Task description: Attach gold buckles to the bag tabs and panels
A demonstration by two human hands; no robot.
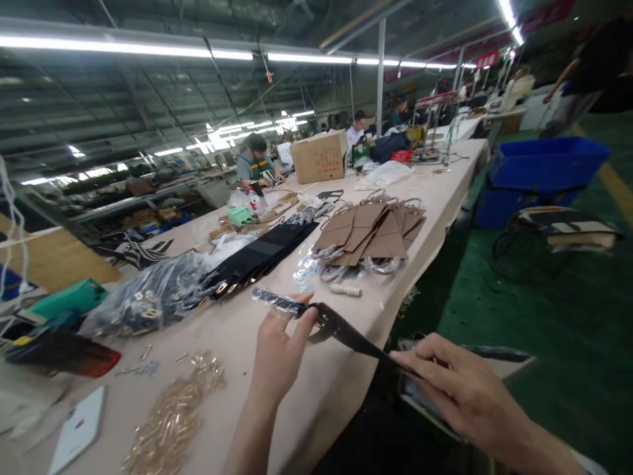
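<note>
My left hand (281, 346) pinches one end of a black bag panel (353, 335), which I see nearly edge-on. From that end a black strip wrapped in clear plastic (274, 301) sticks out to the left, past my fingers. My right hand (457, 389) is closed around the panel's other end, beyond the table's near edge. Just past my left hand, a white tube-like piece (345, 290) lies on the table (341, 396). Left of my forearm is a pile of small gold metal fittings (171, 422).
Brown bag panels (368, 231) with plastic-wrapped handles lie stacked beyond my hands. Black panels (267, 251) with gold fittings spread beside a plastic-covered bundle (148, 293). A white phone (79, 429) lies at left. Blue bins (544, 165) and a stool (558, 231) stand right. A co-worker (254, 161) sits across.
</note>
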